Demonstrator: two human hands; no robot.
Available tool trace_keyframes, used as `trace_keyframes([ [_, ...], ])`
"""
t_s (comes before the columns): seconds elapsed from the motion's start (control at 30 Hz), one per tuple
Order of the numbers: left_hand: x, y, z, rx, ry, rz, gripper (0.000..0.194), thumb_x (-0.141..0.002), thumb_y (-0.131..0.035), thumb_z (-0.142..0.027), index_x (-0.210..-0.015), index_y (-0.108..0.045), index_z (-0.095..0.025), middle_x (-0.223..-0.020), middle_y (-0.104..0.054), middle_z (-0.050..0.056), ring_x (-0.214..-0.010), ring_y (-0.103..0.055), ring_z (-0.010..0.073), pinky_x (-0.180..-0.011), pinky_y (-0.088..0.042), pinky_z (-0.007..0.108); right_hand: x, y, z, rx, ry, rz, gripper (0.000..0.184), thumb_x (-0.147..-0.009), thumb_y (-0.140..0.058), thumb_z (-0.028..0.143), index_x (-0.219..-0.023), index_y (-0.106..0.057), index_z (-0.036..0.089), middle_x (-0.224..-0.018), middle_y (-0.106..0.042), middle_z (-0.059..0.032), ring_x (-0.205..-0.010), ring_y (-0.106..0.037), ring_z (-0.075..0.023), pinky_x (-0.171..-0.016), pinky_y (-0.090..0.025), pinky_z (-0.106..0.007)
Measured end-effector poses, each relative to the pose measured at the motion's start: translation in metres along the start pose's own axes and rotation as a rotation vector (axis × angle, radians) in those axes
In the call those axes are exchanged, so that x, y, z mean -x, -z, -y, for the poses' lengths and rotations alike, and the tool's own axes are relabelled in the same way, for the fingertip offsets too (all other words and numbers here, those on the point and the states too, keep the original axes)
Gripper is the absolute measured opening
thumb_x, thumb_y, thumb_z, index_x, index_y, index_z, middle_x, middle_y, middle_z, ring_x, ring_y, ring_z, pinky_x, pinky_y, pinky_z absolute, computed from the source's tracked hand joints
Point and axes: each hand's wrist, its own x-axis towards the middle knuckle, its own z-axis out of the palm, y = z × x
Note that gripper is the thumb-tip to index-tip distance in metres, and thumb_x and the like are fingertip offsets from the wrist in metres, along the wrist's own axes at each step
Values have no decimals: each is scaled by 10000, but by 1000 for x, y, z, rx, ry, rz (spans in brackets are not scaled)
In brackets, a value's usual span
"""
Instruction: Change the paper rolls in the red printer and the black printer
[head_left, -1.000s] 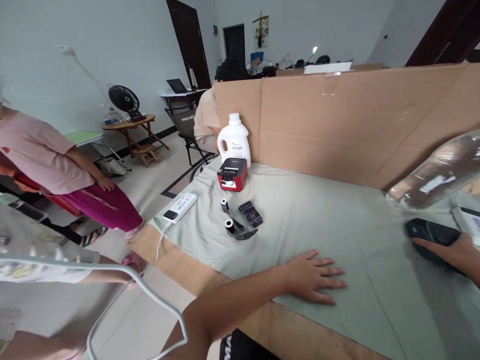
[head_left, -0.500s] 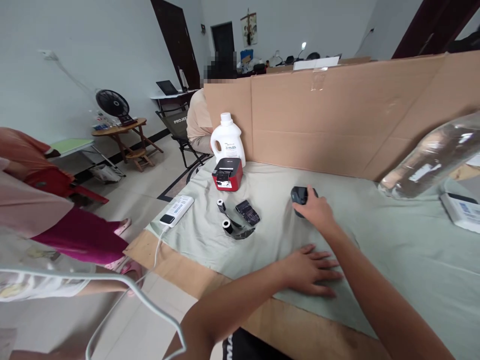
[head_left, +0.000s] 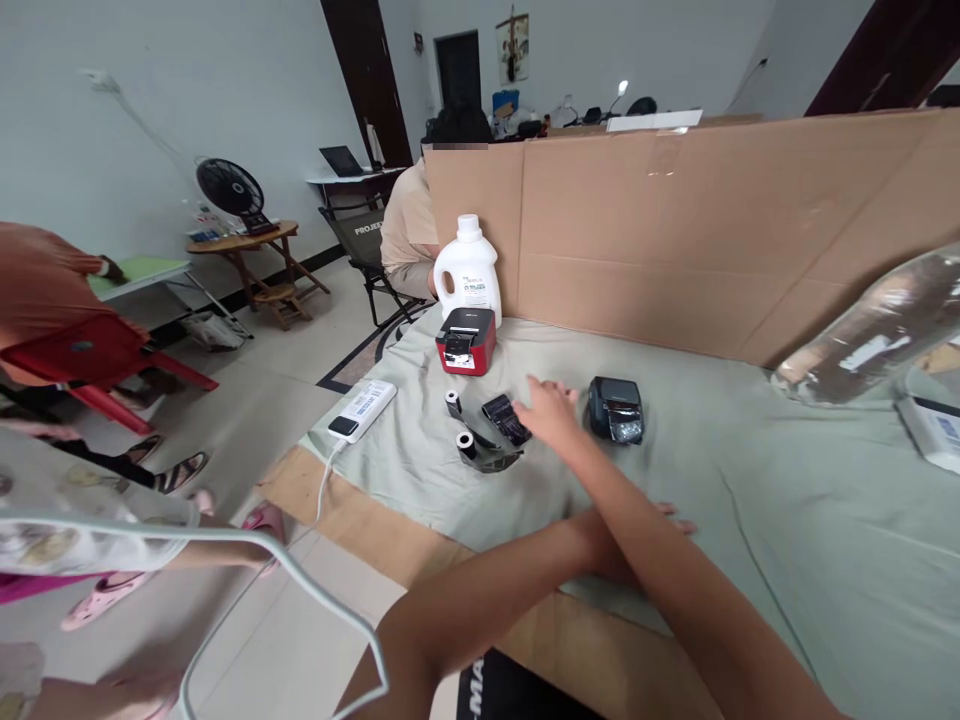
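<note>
My right hand [head_left: 551, 412] hovers over the cloth with its fingers apart and holds nothing. Its fingertips reach close to a flat black patterned piece [head_left: 506, 418]; whether they touch it I cannot tell. To the right of the hand stands a small black box-shaped device [head_left: 616, 410] with a glossy front. My left hand [head_left: 606, 560] lies flat on the cloth, largely hidden beneath my right forearm, its outstretched fingertips showing past it. Left of the black piece are two small rolls of black strip with white cores, one upper [head_left: 453, 402] and one lower [head_left: 466, 444].
A red and black label printer [head_left: 466, 342] sits before a white jug [head_left: 469, 270]. A white power strip [head_left: 363, 412] lies at the left edge of the cloth. A cardboard sheet [head_left: 675, 250] walls the back. A plastic-wrapped brown bundle [head_left: 870, 340] rests at right. People are nearby.
My right hand has let go of the black device and moved left toward the flat black piece. My right forearm now crosses over my left hand. The view has shifted slightly.
</note>
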Motion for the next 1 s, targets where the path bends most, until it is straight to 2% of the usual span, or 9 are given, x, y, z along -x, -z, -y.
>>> trace_keyframes([
  [0.07, 2, 2, 2, -79, -85, 27, 625, -982, -490, -456, -1564, -420, -241, -1677, -305, 13, -1575, -231, 291, -1292, -224, 474, -10, -12, 25, -28, 23, 129, 459, -973, -506, 503, -1273, -637, 180, -1235, -657, -188, -1212, -510, -368, -1009, -342, -491],
  [0.13, 4, 4, 4, -111, -84, 11, 615, -985, -482, -456, -1565, -422, -260, -1675, -308, -11, -1585, -201, 288, -1290, -236, 462, -17, -23, 41, -19, 22, 157, 383, -951, -561, 460, -1171, -669, 166, -1222, -657, -179, -1202, -526, -360, -1003, -360, -477],
  [0.23, 7, 5, 4, -128, -67, -1, 591, -993, -470, -450, -1559, -434, -284, -1664, -326, -44, -1588, -196, 270, -1283, -254, 410, -19, -28, 50, -20, 100, 123, 302, -952, -556, 319, -1191, -646, 158, -1273, -623, -176, -1209, -539, -340, -992, -388, -435],
  [0.43, 6, 4, 5, -195, -90, -6, 644, -992, -453, -475, -1586, -387, -235, -1662, -330, -9, -1574, -245, 270, -1256, -303, 447, -12, -13, 56, -54, 273, 101, 283, -1012, -410, 218, -1237, -579, 190, -1239, -623, -138, -1041, -638, -256, -832, -457, -331],
  [0.67, 13, 26, -5, -644, -141, 45, 524, -1000, -379, -395, -1490, -540, -310, -1629, -374, -84, -1535, -340, 276, -1124, -462, 409, -12, -14, 66, 16, 332, 182, 291, -963, -509, 194, -1242, -589, 170, -1212, -644, -143, -1006, -671, -277, -777, -481, -337],
  [0.8, 11, 25, -2, -305, -113, 25, 595, -1013, -393, -483, -1569, -415, -270, -1652, -353, -8, -1542, -328, 263, -1235, -356, 503, -3, -7, 53, -56, 301, 112, 254, -980, -550, 352, -1158, -641, 197, -1206, -633, -119, -987, -665, -254, -766, -472, -316],
  [0.87, 7, 20, 0, -149, -89, 46, 613, -1000, -456, -472, -1564, -419, -236, -1662, -336, 20, -1550, -302, 284, -1262, -295, 543, 6, 1, 40, -170, 303, 43, 218, -993, -526, 356, -1080, -667, 214, -1156, -644, -89, -939, -656, -215, -762, -457, -293],
  [0.93, 3, 14, 1, -26, -75, 48, 614, -988, -500, -443, -1554, -436, -211, -1665, -334, 35, -1551, -292, 298, -1275, -263, 526, 14, 9, 25, -289, 324, -2, 197, -997, -497, 297, -1015, -680, 223, -1090, -664, -55, -884, -641, -179, -766, -445, -274],
  [1.0, 0, 8, 0, 82, -2, 10, 592, -972, -544, -425, -1527, -478, -228, -1643, -385, 5, -1539, -320, 268, -1278, -273, 428, 19, 17, 6, -336, 335, -42, 205, -981, -482, 228, -978, -688, 220, -1039, -681, -40, -865, -628, -171, -785, -442, -270],
])
